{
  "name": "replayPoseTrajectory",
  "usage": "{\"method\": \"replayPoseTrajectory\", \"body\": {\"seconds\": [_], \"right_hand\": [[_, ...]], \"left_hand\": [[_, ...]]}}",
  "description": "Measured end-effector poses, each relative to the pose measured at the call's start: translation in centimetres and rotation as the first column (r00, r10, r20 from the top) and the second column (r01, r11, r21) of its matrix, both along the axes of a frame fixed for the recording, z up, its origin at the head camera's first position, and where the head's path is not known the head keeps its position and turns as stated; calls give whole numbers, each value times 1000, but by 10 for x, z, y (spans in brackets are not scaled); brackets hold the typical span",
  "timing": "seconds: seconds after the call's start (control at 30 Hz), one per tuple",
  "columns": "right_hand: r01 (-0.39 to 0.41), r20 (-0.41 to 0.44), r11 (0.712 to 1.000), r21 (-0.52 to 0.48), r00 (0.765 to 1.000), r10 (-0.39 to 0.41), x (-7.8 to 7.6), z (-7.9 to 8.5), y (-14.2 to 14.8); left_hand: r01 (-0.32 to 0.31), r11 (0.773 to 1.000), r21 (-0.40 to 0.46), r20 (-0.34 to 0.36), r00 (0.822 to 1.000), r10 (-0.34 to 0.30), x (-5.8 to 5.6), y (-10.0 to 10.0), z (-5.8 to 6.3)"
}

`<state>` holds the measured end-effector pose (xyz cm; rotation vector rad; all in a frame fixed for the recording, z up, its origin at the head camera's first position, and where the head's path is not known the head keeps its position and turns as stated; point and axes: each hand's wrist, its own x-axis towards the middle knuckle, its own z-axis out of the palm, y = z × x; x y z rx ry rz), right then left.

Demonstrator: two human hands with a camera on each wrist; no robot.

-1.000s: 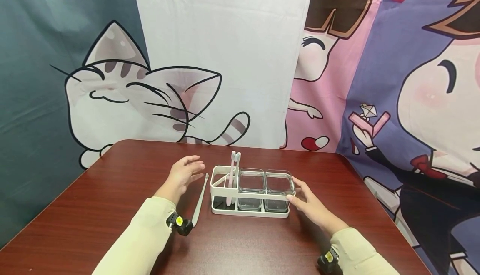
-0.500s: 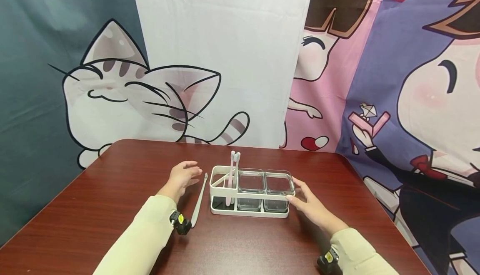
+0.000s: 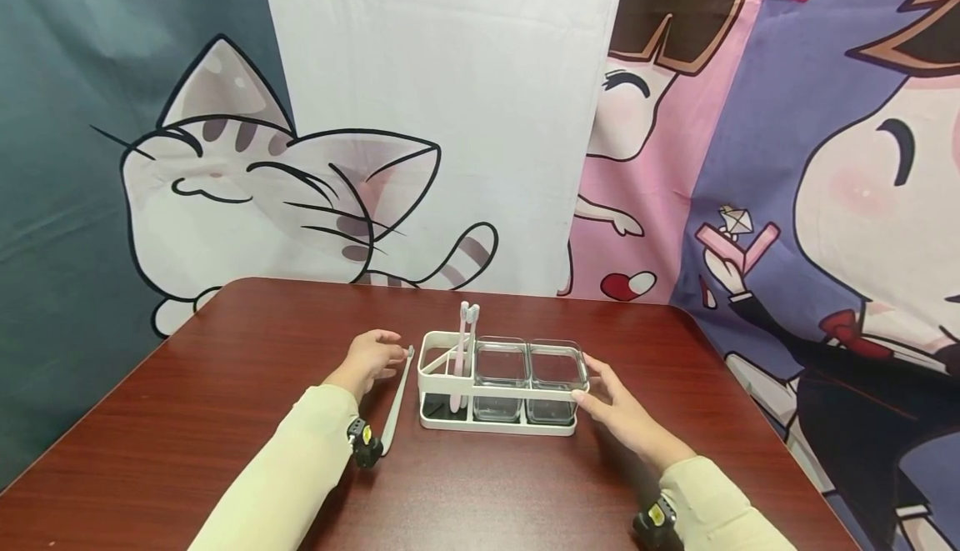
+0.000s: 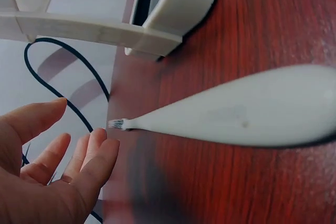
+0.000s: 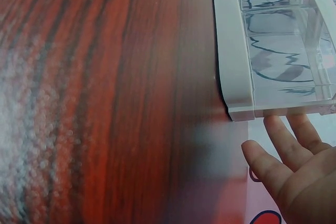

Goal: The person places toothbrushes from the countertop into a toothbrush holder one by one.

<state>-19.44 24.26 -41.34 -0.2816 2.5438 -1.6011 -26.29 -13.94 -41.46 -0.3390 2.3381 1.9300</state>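
Note:
A white toothbrush (image 3: 396,409) lies on the table, its bristles pointing away from me. My left hand (image 3: 370,361) is just left of its head, the fingertips close to the bristles. In the left wrist view, the fingers (image 4: 97,163) are loosely bent with nothing between them, and the toothbrush (image 4: 236,111) stretches to the right. To the right stands a white toothbrush holder (image 3: 498,429) with a pink toothbrush (image 3: 460,359) and a whitish toothbrush (image 3: 472,330) upright in its left part. My right hand (image 3: 626,418) holds the holder's right end, thumb in front and fingers behind.
Two clear square cups, the left cup (image 3: 502,363) and the right cup (image 3: 557,365), sit side by side in the holder. Everything rests on a reddish-brown wooden table (image 3: 480,493). A cartoon-printed cloth (image 3: 465,76) hangs behind the table's far edge.
My left hand has come down and slightly nearer, its fingertips now beside the toothbrush's head. The right hand stays at the holder's end.

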Motion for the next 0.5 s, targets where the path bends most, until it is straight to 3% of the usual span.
{"method": "replayPoseTrajectory", "body": {"seconds": [0.5], "right_hand": [[-4, -12, 1000, 13, 1000, 4, 0, 0, 0]], "left_hand": [[-12, 998, -69, 15, 1000, 13, -4, 4, -5]]}}
